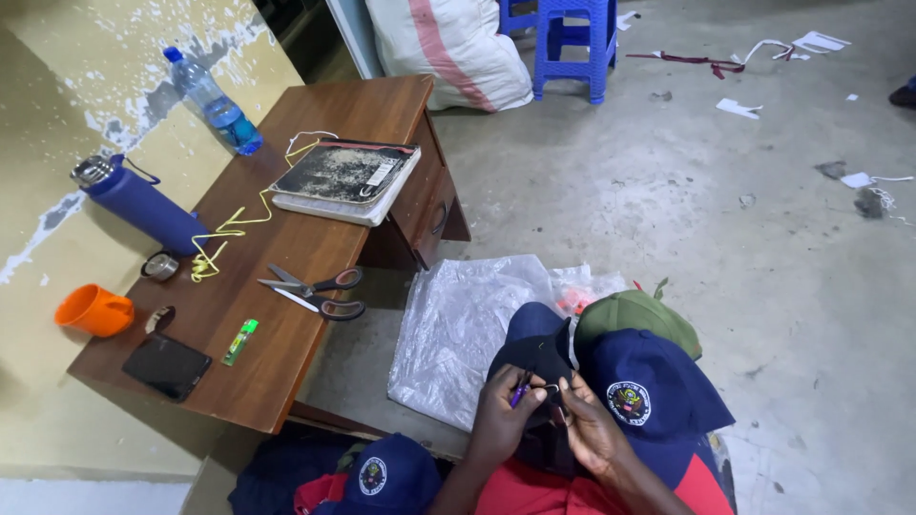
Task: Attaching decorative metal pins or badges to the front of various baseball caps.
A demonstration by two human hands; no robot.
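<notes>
Left hand point(501, 420) pinches small purple tool point(520, 389), tip aimed at dark cap point(534, 358) on lap. Right hand point(592, 429) pinches cap edge, steadying it. Stacked navy cap point(654, 386) alongside, within reach. Scissors point(315, 291) parked on wooden table point(286, 362).

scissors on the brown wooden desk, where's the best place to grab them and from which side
Probably by the two dark loop handles at the right end of the grey-bladed scissors, coming from the desk's floor-side edge. They lie flat and partly open, blades pointing left toward the yellow cord, so the handles are the blunt end.
</notes>
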